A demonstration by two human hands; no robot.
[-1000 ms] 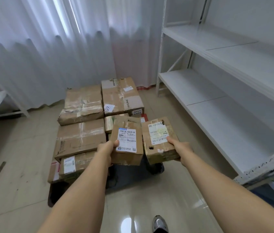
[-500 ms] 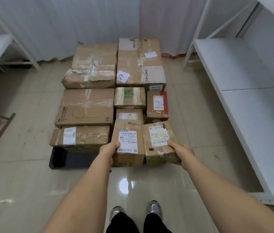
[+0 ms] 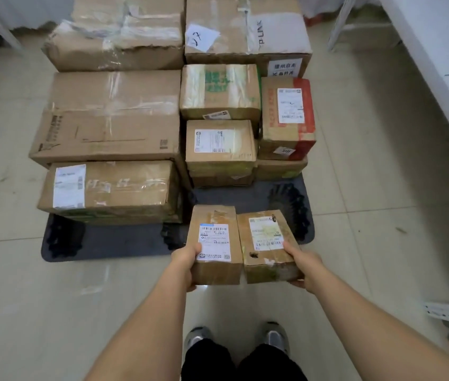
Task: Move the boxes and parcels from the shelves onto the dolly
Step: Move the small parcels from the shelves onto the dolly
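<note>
My left hand [image 3: 183,261] and right hand [image 3: 304,266] each clasp a small taped parcel, left parcel [image 3: 215,243] and right parcel [image 3: 267,244], by outer near corners; they look light, stiff, slick-taped.

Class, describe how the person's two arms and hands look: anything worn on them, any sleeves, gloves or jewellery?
Both forearms are bare, with no sleeve in view. The left hand and right hand wear no gloves, and no watch, bracelet or ring shows on the visible parts.
</note>
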